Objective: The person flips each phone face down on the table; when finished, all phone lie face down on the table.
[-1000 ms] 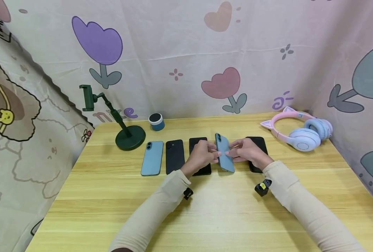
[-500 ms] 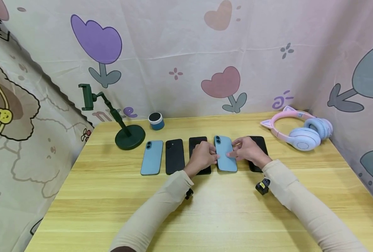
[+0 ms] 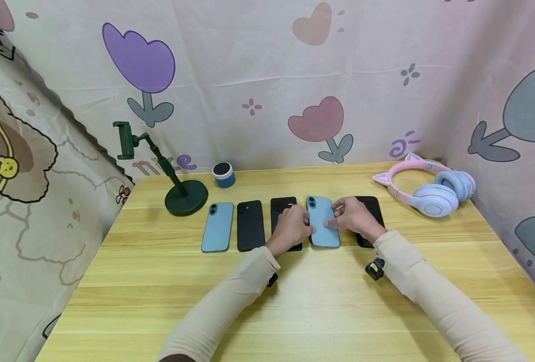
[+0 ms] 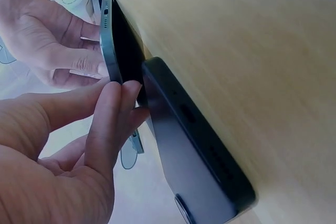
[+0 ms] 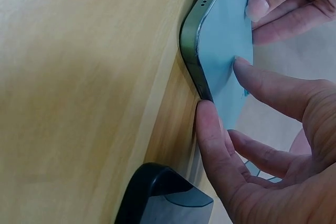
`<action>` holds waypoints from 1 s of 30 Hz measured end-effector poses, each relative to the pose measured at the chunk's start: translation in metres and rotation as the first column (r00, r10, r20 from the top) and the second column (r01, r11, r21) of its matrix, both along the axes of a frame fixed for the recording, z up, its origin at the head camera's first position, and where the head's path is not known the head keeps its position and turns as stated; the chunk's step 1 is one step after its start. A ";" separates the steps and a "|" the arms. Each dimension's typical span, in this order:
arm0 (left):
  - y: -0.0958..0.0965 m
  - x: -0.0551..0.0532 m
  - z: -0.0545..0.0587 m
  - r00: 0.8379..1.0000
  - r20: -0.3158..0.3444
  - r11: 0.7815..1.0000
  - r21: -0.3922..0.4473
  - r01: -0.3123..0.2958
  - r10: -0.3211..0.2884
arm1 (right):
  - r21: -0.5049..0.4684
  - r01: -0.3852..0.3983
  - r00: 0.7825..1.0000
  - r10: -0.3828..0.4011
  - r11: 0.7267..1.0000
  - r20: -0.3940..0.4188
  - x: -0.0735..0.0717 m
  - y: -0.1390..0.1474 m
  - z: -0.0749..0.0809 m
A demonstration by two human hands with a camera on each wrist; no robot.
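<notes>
A light blue smartphone (image 3: 321, 232) is held camera side up, low over the table, by both hands. My left hand (image 3: 291, 227) pinches its left edge between thumb and fingers. My right hand (image 3: 356, 217) grips the right side, thumb on the back and fingers at the edge. In the left wrist view its dark underside shows beneath the blue frame (image 4: 108, 40), so that side is tilted up. A black smartphone (image 3: 282, 202) lies beneath my left hand, partly hidden. Another black phone (image 3: 375, 207) lies partly behind my right hand.
To the left lie a black phone (image 3: 250, 226) and another light blue phone (image 3: 217, 227). Behind them stand a dark green phone stand (image 3: 187, 197) and a small blue-and-white round container (image 3: 224, 175). Pink-and-blue cat-ear headphones (image 3: 436, 200) lie at the back right. Printed cloth hangs behind the table.
The light blue phone, steeply tilted one second ago, has come down nearly flat in the row. Both hands stay on its edges and have shifted only slightly.
</notes>
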State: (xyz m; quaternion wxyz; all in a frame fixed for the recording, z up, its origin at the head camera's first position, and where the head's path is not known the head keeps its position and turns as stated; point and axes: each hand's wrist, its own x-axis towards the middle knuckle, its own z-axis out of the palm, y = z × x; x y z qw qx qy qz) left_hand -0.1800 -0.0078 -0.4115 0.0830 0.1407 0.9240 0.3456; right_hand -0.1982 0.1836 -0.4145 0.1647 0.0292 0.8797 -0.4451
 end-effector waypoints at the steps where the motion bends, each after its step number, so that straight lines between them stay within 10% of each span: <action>1: 0.000 0.000 0.000 1.000 -0.007 1.000 -0.007 0.003 -0.003 | 0.004 0.001 1.000 -0.001 1.000 0.000 0.000 0.000 0.000; 18: 0.007 0.001 0.008 0.999 -0.029 0.997 -0.071 0.033 -0.035 | 0.023 -0.046 0.998 0.047 0.999 -0.052 0.006 0.009 0.010; 30: 0.035 -0.004 0.006 0.995 0.089 0.998 0.040 0.049 -0.052 | 0.046 -0.020 0.994 0.025 0.999 -0.103 0.012 0.055 0.023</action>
